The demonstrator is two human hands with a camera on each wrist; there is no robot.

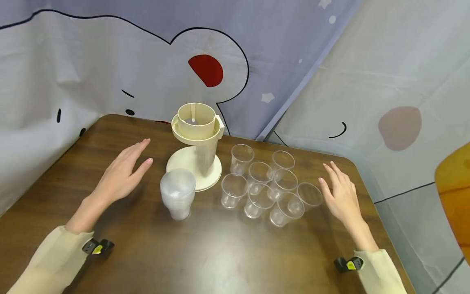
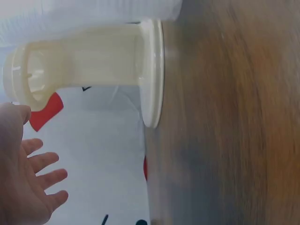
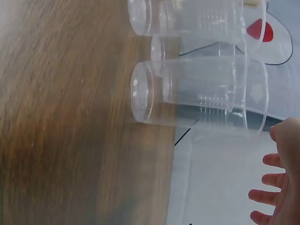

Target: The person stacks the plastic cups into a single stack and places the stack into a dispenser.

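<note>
My left hand (image 1: 121, 173) is held over the left side of the table, fingers extended and holding nothing. To its right stands a stack of nested clear plastic cups (image 1: 178, 194). Behind that stack is a cream plastic cup dispenser (image 1: 211, 149) with a round base and an open ring-shaped top. My right hand (image 1: 341, 194), also with straight fingers and nothing in its grasp, is just right of a group of several clear plastic cups (image 1: 260, 200) standing upright. The rightmost cup (image 3: 201, 96) is closest to it, near the thumb in the right wrist view.
The brown wooden table (image 1: 220, 253) has rounded far corners. A printed curtain (image 1: 154, 73) hangs behind it and along its sides. An orange object (image 1: 455, 196) juts in at the right edge of the head view.
</note>
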